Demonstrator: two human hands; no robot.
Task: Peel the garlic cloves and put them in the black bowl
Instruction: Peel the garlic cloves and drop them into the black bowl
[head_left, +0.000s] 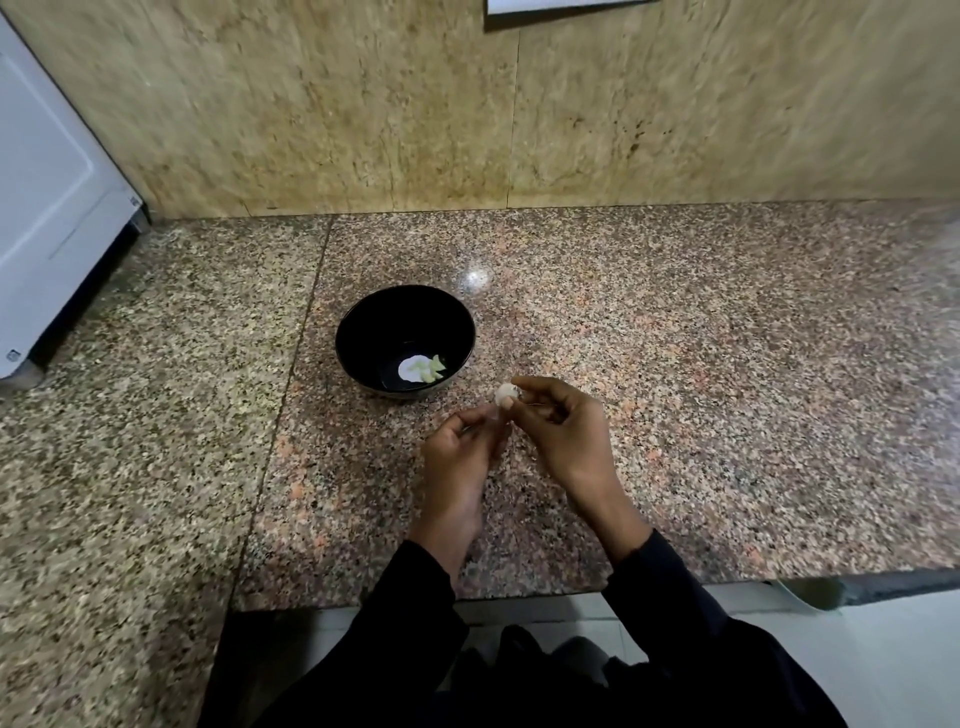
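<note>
Fingertips of the right hand (558, 423) are pinching a garlic clove (504, 396) — thumb and forefinger curled round its right side, the other fingers loosely folded behind. Left hand (464, 447) is coming up from below, fingers bent, tips meeting the clove's lower edge; whether it is gripping skin or only touching is not resolvable here. Clove is being held in the air above the countertop (675, 389), between the two hands, slightly nearer the right.

Black bowl (405, 340) is sitting up and to the left of the clove, near but apart — left hand is on the bowl's side, though the right is carrying the clove. Judgement: drop calls for a short move up-left over the near rim.

Clove is looking pale, rounded, papery or smooth — too small to tell. Bowl is glossy, round, deep; peeled cloves (435, 368), pale green-white, are lying at its bottom beside a white glare patch. Countertop is polished speckled granite, with a seam running down left of the bowl.
</note>
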